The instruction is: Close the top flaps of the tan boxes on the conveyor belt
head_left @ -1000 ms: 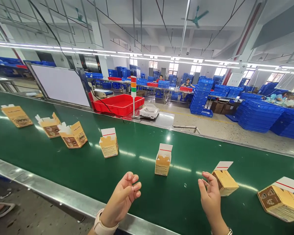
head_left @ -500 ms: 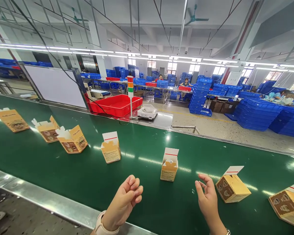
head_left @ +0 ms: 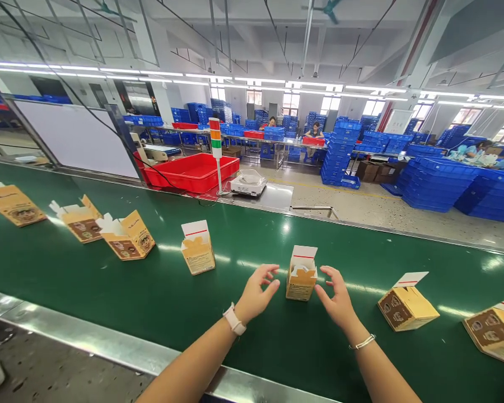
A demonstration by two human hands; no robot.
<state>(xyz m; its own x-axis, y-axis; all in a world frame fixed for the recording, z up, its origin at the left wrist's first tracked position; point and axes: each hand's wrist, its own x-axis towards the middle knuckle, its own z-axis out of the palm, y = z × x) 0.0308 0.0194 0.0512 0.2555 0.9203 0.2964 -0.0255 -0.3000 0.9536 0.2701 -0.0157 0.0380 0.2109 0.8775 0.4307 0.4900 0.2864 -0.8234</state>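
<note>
Green belt, open cartons flanking upright carton

A long green conveyor belt runs across the view, edged by a metal rail on the near side. Behind it, a red tray sits beside a signal light pole banded red, amber and green, with a small white scale just to its right on a steel worktop. A white board leans at the left. Farther back, stacks of blue crates stand on the speckled floor, and seated people work at a long bench. Strip lights and a ceiling fan hang overhead.
</note>
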